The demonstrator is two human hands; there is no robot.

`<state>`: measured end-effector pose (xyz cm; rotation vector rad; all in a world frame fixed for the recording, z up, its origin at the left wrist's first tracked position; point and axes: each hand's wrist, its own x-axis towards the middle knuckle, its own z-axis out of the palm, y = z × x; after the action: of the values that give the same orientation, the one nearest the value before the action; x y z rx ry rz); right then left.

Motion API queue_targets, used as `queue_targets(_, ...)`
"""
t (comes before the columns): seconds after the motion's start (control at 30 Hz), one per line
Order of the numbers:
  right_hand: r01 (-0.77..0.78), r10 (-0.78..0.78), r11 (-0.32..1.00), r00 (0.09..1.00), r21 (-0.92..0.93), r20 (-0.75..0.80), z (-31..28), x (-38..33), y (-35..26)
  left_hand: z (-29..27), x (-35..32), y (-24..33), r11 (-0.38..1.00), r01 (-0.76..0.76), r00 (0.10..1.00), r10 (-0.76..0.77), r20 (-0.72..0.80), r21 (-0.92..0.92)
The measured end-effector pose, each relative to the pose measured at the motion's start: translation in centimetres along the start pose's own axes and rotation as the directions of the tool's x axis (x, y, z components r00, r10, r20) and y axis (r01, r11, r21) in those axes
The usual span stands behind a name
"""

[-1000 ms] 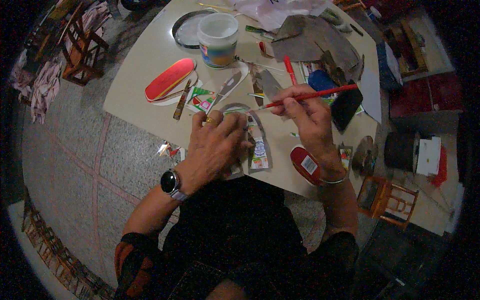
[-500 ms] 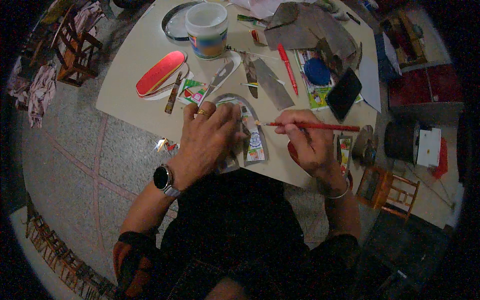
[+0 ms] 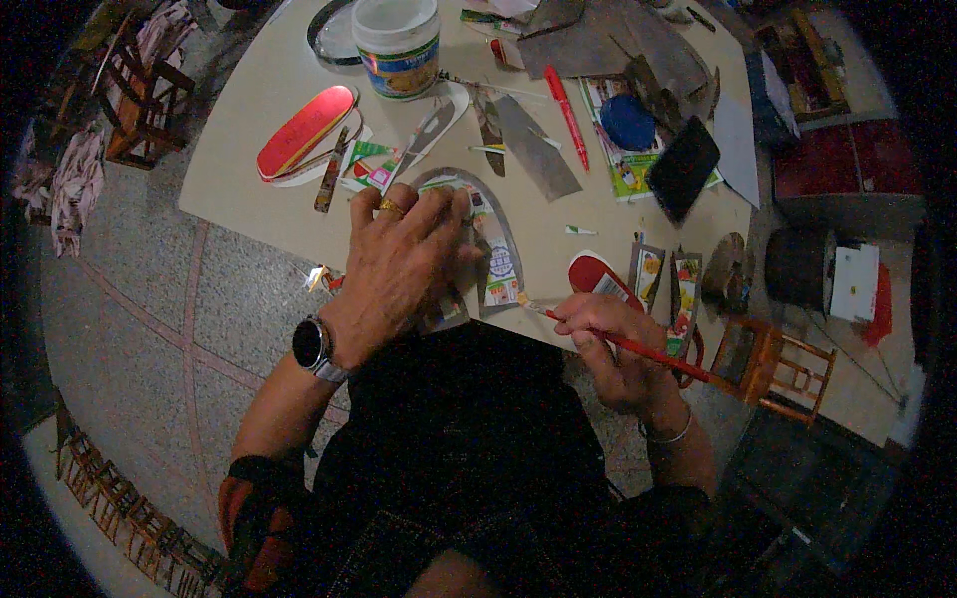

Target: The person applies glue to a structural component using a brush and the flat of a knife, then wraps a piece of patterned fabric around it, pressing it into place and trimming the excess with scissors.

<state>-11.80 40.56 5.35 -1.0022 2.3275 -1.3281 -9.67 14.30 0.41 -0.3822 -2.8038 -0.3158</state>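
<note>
My left hand (image 3: 404, 249) lies over a U-shaped strip (image 3: 496, 239) of grey material faced with printed paper, its fingers bent and pressed together, holding it down at the table's near edge. The fingers hide much of the strip's left arm. In my right hand (image 3: 618, 349) a thin red paintbrush (image 3: 663, 359) is pinched, its pale tip at the lower end of the strip's right arm. Close to that hand are a red rounded piece (image 3: 598, 279) and small strips with printed paper (image 3: 648, 271). A white plastic tub (image 3: 397, 60) stands beyond my left hand.
On the table (image 3: 244, 199) lie a red sole-shaped piece (image 3: 307, 133), a red pen (image 3: 566, 118), a blue round lid (image 3: 627, 123), a black phone (image 3: 685, 169) and grey scraps (image 3: 538, 149). Wooden chairs stand left (image 3: 145, 110) and right (image 3: 783, 374).
My right hand has moved down toward me, bringing the brush tip from beside the strip's curve to its lower right end. My left hand still holds the strip.
</note>
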Motion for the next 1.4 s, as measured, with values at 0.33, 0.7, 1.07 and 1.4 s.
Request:
queue_targets(0.33, 0.010, 0.026, 0.982, 0.982, 0.191, -0.189, -1.3, 3.5, -0.9, 0.6, -0.6, -0.1, 0.999, 0.016, 1.000, -0.017, -0.013, -0.037)
queue_targets(0.7, 0.200, -0.169, 0.945, 0.976, 0.258, -0.139, 3.9, 12.6, 2.2, 0.3, -0.8, 0.5, 1.000, 0.031, 0.997, -0.031, 0.068, 0.002)
queue_targets(1.07, 0.138, -0.086, 0.917, 0.984, 0.373, -0.155, 3.6, 12.9, 2.5, 0.6, -0.8, 0.4, 1.000, -0.006, 1.000, 0.006, 0.009, 0.029)
queue_targets(1.4, 0.157, -0.127, 0.984, 0.947, 0.081, -0.294, -1.4, 11.6, 2.2, -0.5, -0.4, 0.3, 0.999, 0.001, 0.999, 0.000, 0.036, -0.033)
